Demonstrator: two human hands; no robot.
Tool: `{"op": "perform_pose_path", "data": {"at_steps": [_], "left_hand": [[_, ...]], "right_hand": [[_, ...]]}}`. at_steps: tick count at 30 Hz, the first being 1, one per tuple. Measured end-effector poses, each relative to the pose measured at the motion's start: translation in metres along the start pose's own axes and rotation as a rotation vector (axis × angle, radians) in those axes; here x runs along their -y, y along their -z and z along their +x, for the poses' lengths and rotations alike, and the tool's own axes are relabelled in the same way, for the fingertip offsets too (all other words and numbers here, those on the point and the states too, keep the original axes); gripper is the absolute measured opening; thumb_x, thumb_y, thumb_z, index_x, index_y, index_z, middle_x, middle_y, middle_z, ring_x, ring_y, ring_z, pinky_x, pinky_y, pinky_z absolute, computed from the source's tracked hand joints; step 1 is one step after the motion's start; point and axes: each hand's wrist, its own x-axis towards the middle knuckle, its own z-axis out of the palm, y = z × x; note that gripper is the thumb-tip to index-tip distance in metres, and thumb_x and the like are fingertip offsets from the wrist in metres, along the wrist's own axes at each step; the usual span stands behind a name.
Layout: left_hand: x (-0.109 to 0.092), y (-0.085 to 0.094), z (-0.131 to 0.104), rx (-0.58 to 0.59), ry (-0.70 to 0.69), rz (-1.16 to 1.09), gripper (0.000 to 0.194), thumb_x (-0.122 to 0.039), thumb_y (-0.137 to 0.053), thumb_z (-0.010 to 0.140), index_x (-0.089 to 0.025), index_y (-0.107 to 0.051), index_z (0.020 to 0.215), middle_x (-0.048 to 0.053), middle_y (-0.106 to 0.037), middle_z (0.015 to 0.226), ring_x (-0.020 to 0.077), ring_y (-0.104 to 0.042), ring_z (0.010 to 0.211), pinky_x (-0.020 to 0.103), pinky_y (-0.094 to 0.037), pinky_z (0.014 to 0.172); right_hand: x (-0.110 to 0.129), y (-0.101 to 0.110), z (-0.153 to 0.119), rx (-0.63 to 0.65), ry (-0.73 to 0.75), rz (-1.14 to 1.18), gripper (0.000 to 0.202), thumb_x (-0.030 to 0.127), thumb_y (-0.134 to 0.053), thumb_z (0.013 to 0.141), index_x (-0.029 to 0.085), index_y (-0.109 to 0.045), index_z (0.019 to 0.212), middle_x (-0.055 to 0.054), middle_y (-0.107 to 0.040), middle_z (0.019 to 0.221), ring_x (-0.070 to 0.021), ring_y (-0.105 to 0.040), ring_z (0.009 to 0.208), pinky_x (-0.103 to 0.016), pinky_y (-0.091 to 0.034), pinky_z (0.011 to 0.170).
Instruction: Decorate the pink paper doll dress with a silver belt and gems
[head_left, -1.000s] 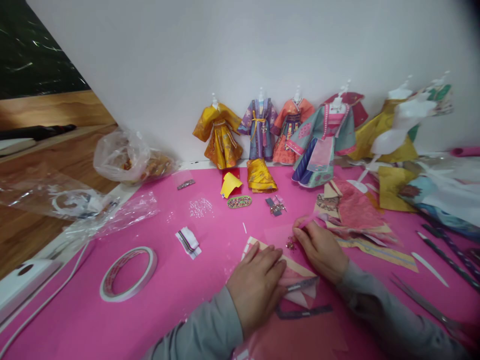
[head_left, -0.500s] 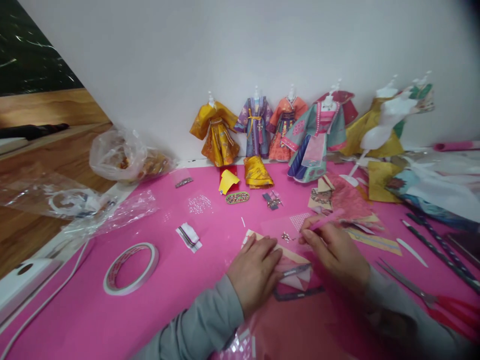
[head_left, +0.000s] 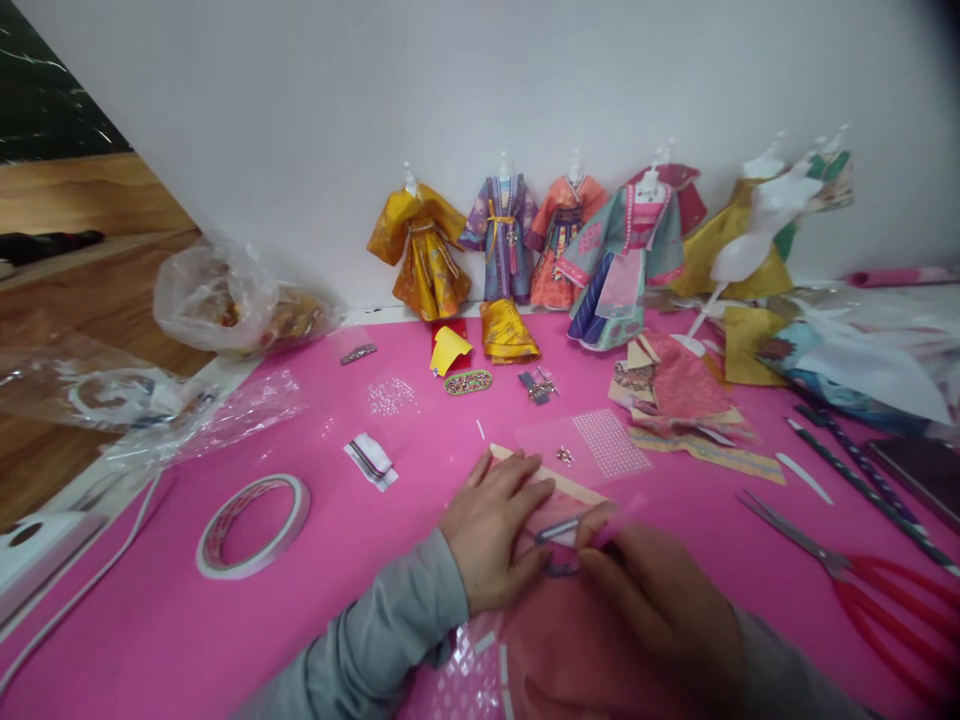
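My left hand (head_left: 495,530) lies flat with its fingers spread on a small folded pink and cream piece of cloth (head_left: 577,492), pressing it to the pink mat. A dark-edged strip (head_left: 559,532) runs across that piece. At its right edge, my right hand (head_left: 652,590) pinches a slim pink pen-like stick (head_left: 628,510); the stick's tip is hidden by my fingers. Just beyond lie a small heap of beads (head_left: 564,456) and a clear sheet of pearl dots (head_left: 611,443). Under my wrists spreads a dusky pink cloth (head_left: 592,650).
Red-handled scissors (head_left: 836,565) lie at right beside dark patterned sticks (head_left: 862,490) and fabric scraps (head_left: 686,375). A roll of tape (head_left: 296,510) sits at left. Miniature dressed figures (head_left: 421,255) line the back wall. Plastic bags (head_left: 217,300) rest at the far left.
My right hand has moved from beside the bead heap down and toward me, to the folded piece, with the pink stick still in it. My left hand stays on the cloth.
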Motion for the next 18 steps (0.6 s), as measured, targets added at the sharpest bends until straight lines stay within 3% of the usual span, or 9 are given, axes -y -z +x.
{"op": "perform_pose_path", "data": {"at_steps": [7, 18], "left_hand": [[0.0007, -0.0001, 0.0014, 0.023, 0.006, -0.010, 0.059, -0.040, -0.062, 0.076, -0.017, -0.053, 0.129, 0.016, -0.048, 0.142, 0.0318, -0.037, 0.136, 0.059, -0.018, 0.113], [-0.0007, 0.0008, 0.0015, 0.030, -0.004, -0.014, 0.065, -0.032, -0.063, 0.068, -0.014, -0.053, 0.129, 0.017, -0.047, 0.142, 0.0338, -0.038, 0.135, 0.060, -0.017, 0.113]], "right_hand": [[0.0029, 0.0004, 0.0039, 0.029, 0.100, -0.121, 0.012, 0.021, -0.041, 0.093, 0.024, -0.052, 0.092, -0.001, -0.070, 0.078, -0.0176, -0.067, 0.071, -0.030, -0.050, 0.061], [0.0052, -0.0039, 0.0073, 0.048, 0.084, -0.121, 0.014, 0.022, -0.040, 0.092, 0.025, -0.053, 0.088, 0.001, -0.070, 0.075, -0.0162, -0.067, 0.068, -0.028, -0.052, 0.060]]}}
